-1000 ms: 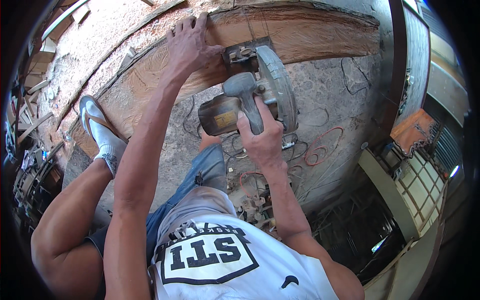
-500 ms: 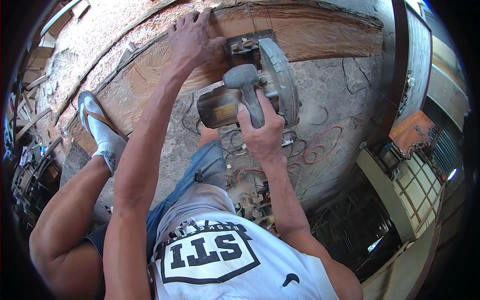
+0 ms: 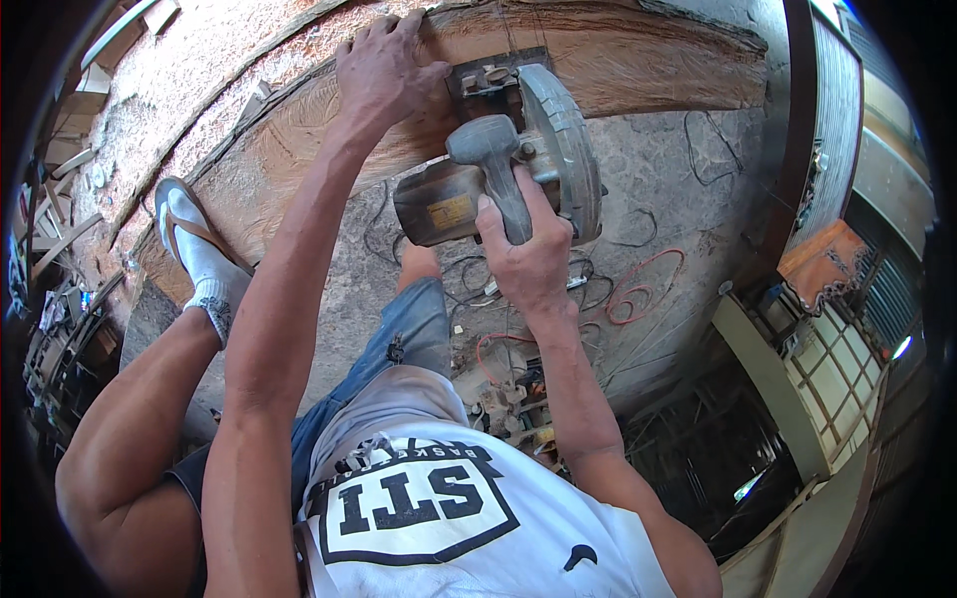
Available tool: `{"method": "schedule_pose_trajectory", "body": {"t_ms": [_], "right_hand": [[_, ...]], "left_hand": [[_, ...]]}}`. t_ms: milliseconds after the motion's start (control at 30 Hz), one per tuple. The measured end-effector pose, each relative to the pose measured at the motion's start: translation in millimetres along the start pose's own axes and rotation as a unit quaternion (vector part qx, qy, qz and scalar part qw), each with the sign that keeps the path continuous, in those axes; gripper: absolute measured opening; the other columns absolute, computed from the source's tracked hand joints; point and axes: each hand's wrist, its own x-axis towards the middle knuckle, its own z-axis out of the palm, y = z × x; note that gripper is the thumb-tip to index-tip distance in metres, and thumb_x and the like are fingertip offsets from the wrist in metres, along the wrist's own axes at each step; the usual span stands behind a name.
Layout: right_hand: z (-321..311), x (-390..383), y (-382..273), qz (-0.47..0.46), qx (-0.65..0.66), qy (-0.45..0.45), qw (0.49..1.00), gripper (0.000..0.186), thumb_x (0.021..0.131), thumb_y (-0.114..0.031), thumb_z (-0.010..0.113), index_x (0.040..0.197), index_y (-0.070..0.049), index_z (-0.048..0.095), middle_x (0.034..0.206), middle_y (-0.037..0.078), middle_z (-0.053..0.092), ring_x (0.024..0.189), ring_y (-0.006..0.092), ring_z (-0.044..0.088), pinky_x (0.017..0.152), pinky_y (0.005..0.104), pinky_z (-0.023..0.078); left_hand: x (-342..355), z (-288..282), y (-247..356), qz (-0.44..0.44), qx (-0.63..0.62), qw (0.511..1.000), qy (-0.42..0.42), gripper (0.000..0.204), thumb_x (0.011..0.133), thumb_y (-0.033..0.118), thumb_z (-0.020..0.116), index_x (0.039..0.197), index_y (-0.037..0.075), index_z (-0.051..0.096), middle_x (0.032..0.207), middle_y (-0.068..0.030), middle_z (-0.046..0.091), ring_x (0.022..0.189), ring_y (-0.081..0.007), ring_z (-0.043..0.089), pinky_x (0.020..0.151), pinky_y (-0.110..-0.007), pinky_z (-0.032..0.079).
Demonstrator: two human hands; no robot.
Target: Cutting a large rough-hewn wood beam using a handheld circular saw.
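My right hand (image 3: 530, 257) is wrapped round the rear handle of a dusty grey circular saw (image 3: 483, 143). The saw's base plate rests on a long brown wooden slab (image 3: 638, 62), with the motor and rounded blade guard overhanging its near edge. I cannot see the blade itself. To the left of the saw, my left hand (image 3: 384, 75) lies on the slab with its fingers stretched toward the far side. Its thumb points at the base plate, close beside it. Faint lines cross the wood beyond the saw.
My sandalled foot (image 3: 194, 234) is on the slab's left part. Sawdust (image 3: 214, 75) covers the ground beyond. A red cord (image 3: 638, 289) and dark cables lie coiled on the concrete floor (image 3: 658, 169). Wood scraps are piled at the far left; a dark post (image 3: 797, 120) stands right.
The saw and my right hand have moved slightly away from me across the slab. My left hand keeps nearly the same place on the wood.
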Motion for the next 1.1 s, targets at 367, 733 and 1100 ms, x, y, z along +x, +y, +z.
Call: {"method": "schedule_pose_trajectory", "body": {"t_ms": [367, 733, 1100], "right_hand": [[1.0, 14.4, 2.9, -0.048, -0.008, 0.007, 0.999, 0.051, 0.092, -0.016, 0.072, 0.131, 0.014, 0.059, 0.081, 0.025, 0.073, 0.072, 0.031, 0.077, 0.064, 0.039, 0.06], [1.3, 21.5, -2.9, -0.009, 0.015, -0.022, 1.0, 0.051, 0.096, -0.016, 0.072, 0.135, 0.014, 0.059, 0.098, 0.022, 0.076, 0.087, 0.0228, 0.076, 0.077, 0.0359, 0.059], [2.3, 28.6, -6.4, -0.03, 0.014, -0.022, 0.999, 0.051, 0.096, -0.015, 0.072, 0.135, 0.015, 0.059, 0.097, 0.021, 0.075, 0.086, 0.0211, 0.075, 0.076, 0.0352, 0.059]], "left_hand": [[4.0, -1.7, -0.3, -0.006, 0.004, 1.0, -0.001, 0.076, 0.09, 0.059, 0.072, 0.153, 0.021, 0.053, 0.141, -0.0094, 0.063, 0.13, -0.0296, 0.06, 0.108, -0.052, 0.042], [5.9, 1.1, -1.8, -0.015, 0.011, 1.0, 0.005, 0.069, 0.093, 0.056, 0.07, 0.151, 0.023, 0.055, 0.132, -0.0084, 0.066, 0.126, -0.0295, 0.062, 0.105, -0.052, 0.043], [6.4, 8.4, -3.3, -0.018, 0.003, 0.999, 0.04, 0.058, 0.096, 0.05, 0.067, 0.147, 0.024, 0.059, 0.136, -0.0063, 0.066, 0.126, -0.0275, 0.063, 0.106, -0.052, 0.043]]}}
